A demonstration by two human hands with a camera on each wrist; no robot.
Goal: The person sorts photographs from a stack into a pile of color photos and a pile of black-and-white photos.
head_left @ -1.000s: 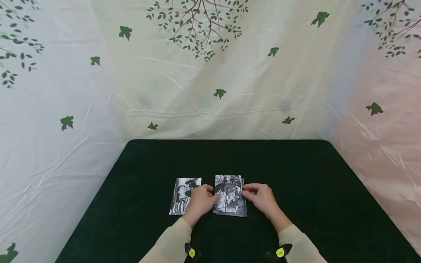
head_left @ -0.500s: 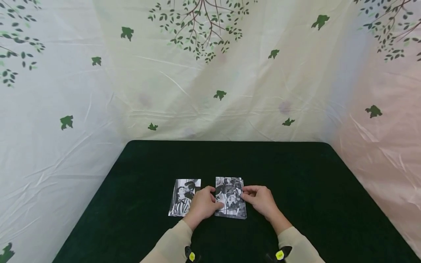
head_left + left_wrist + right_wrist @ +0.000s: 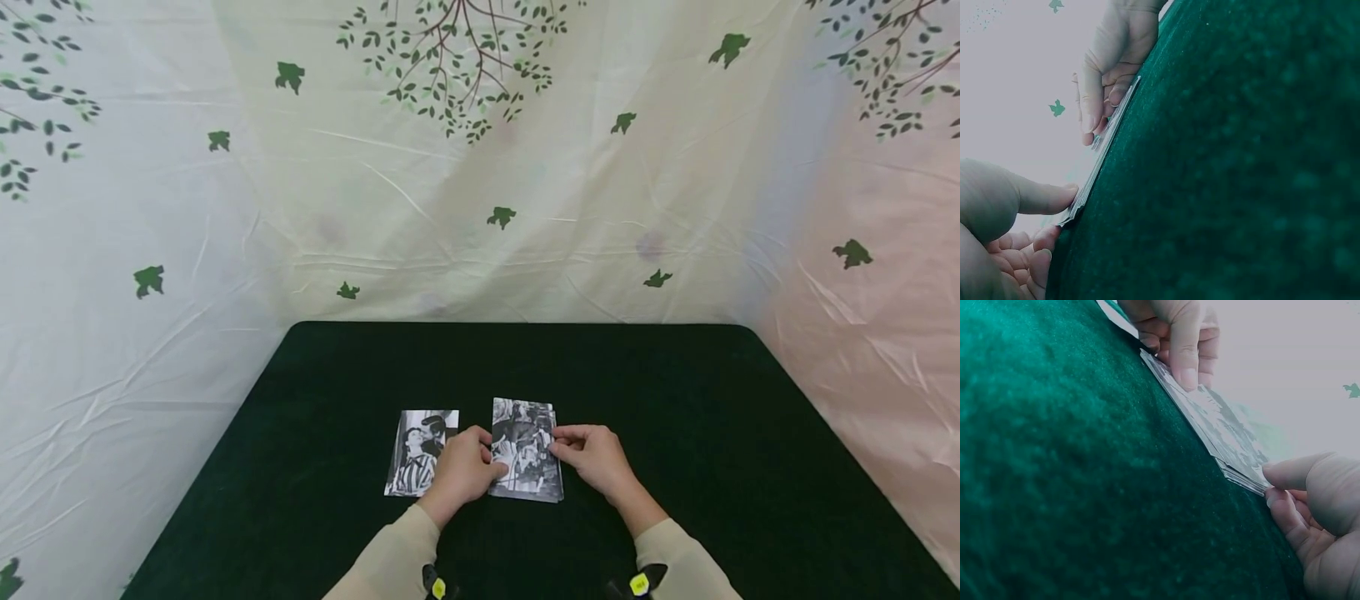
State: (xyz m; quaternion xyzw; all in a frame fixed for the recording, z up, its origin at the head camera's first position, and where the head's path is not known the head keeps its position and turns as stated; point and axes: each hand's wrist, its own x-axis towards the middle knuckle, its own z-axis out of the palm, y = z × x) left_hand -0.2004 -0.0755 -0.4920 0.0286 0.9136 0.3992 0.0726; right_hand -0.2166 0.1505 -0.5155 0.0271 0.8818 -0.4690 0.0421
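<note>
A dark green velvety cloth (image 3: 536, 554) covers the table, running from below the photo stack to well beyond it. Nearest, on the near side of the stack, two cream sleeves (image 3: 386, 550) come in, each with a black band and a yellow tag (image 3: 639, 583) at the wrist.

The left hand (image 3: 461, 468) is at the stack's left edge, pinching it with the thumb laid over the top print and the fingers against the side. The right hand (image 3: 595, 456) pinches the stack's right edge between thumb and fingertips. Between them, the photo stack (image 3: 527, 450) of black-and-white prints lies low over the cloth; whether it rests fully on it I cannot tell. Its layers are out of line: lower prints peek out along the right side and at the near right corner.

The step in hand looks like evening those edges. It would go best with light, level pressure from both sides, the thumb kept loose so the top print can slide, then a gentle tap along the near edge; a hard squeeze could bow the prints.

Left of the stack, partly behind the left hand, lies a second pile (image 3: 411, 467). Far beyond the stack hangs a pale backdrop (image 3: 420, 200) with leafy branches (image 3: 438, 79).
</note>
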